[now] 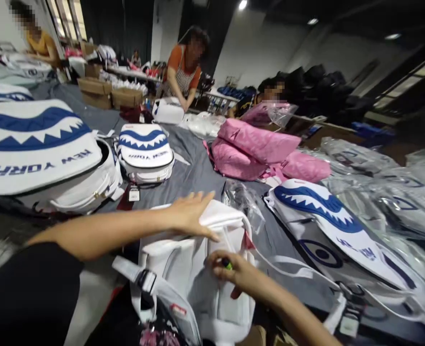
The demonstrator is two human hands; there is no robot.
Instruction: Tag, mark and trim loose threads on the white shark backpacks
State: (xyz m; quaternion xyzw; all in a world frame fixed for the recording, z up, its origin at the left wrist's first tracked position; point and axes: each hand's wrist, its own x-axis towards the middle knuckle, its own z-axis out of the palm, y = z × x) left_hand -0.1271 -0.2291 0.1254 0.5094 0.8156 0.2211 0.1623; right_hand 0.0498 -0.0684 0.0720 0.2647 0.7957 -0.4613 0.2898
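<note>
A white backpack (pixel 194 269) lies in front of me at the table's near edge, its back panel and straps toward me. My left hand (pixel 189 216) rests on its upper part, fingers stretched out and spread. My right hand (pixel 230 271) is closed over the middle of the backpack around a small tool with a green and black end (pixel 227 263); its kind I cannot make out. A grey-white shoulder strap (pixel 172 302) with a black buckle (pixel 146 281) hangs at the near left of the backpack.
White-and-blue backpacks stand at left (pixel 35 158), centre left (pixel 145 151) and right (pixel 328 230). Pink bags (pixel 252 149) are piled beyond. Clear plastic-wrapped bags (pixel 389 187) cover the far right. A person in orange (pixel 183 67) works across the table; others sit farther back.
</note>
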